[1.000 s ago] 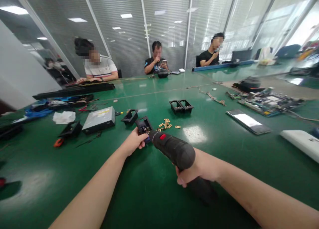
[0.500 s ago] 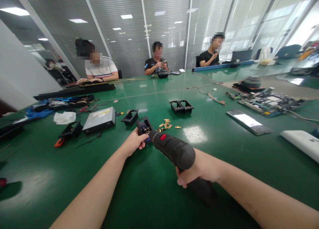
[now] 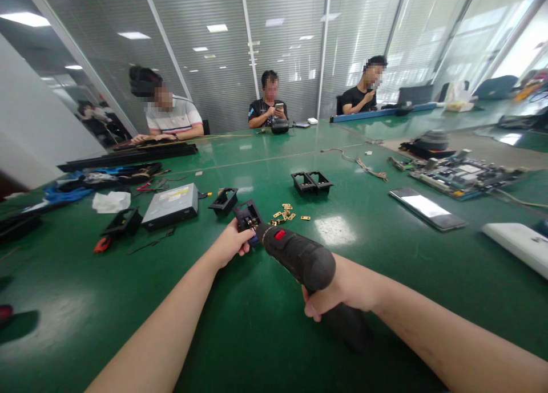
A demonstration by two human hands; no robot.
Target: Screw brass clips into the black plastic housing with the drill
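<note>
The left hand pinches the black housing — probably light, stiff plastic, best held by its walls — left of the brass-coloured plates. The right hand grips the power drill, likely heavier, best held by its handle. 2 joined frames lie farther off.

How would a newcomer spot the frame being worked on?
On the green table, find the drill in the right hand. Its nose points at a black frame, left of the brass pieces. Unlike the other frames, the left hand grips it.
</note>
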